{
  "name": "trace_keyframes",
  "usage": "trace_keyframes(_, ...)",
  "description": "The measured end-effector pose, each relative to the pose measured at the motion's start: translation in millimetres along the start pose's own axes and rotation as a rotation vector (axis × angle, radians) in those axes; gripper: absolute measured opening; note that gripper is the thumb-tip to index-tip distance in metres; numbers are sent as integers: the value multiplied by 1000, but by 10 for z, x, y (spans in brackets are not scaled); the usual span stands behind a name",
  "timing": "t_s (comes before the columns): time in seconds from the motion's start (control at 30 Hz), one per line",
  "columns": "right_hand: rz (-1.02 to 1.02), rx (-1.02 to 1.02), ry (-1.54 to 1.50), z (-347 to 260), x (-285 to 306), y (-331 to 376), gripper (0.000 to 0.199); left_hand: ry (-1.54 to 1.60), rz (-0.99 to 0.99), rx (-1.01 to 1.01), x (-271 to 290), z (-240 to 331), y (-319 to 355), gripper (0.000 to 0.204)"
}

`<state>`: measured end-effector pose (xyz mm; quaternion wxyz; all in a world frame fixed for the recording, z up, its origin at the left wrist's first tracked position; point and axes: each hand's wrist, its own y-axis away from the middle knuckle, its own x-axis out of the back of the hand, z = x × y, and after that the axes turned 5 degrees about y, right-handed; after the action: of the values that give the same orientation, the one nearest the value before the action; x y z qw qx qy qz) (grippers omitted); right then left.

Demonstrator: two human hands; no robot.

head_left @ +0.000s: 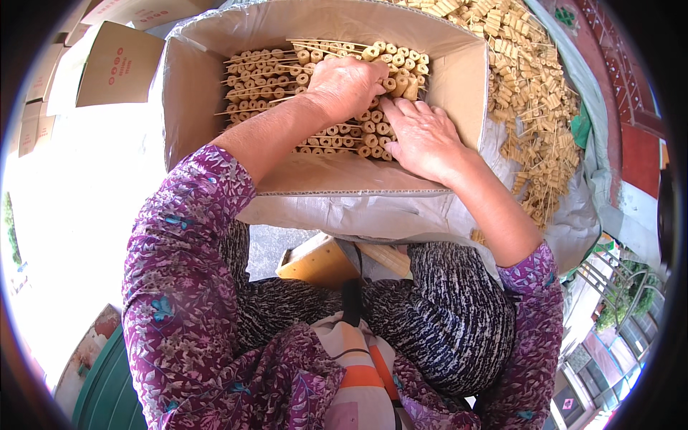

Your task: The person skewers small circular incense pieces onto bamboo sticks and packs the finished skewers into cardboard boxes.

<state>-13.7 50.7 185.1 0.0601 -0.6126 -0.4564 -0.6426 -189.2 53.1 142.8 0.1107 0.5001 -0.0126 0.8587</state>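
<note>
An open cardboard box (pixel 459 79) in front of me holds rows of tan, ring-shaped rolls (pixel 259 77) threaded on thin wooden skewers. My left hand (pixel 350 86) reaches over the packed rows, its fingers curled down around skewered rolls (pixel 403 83) at the right part of the stack. Its fingertips are partly hidden among them. Close by, my right hand (pixel 424 137) rests against the right end of the rows, fingers stretched forward and thumb on the ring ends (pixel 374 136). Nothing shows in its grasp.
A large heap of loose skewered rolls (pixel 530 93) lies on white sheeting (pixel 344 215) to the right and behind the box. Other cartons (pixel 118 68) stand at the far left. Below the box, a yellow wooden piece (pixel 319 259) sits between my knees.
</note>
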Motion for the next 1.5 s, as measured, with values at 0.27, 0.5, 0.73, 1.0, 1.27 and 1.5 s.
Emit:
trace_keyframes(0.27,-95,-2,-1,4,111,-70,61,46,-22,40,-2,-15,-31,24)
trace_keyframes(0.5,-91,-11,-12,3,107,-24,59,-49,-5,-119,-75,-34,-17,22)
trace_keyframes(0.73,-29,-5,61,-4,-36,29,57,-34,10,-260,-89,-81,28,21)
trace_keyframes(1.0,46,-21,102,-34,-47,47,49,-51,34,-325,-154,-133,9,19)
trace_keyframes(1.27,256,-11,20,12,-37,51,24,-43,14,-304,-195,-134,5,12)
trace_keyframes(1.5,136,-95,130,94,18,-7,16,-12,57,-305,-220,-145,14,14)
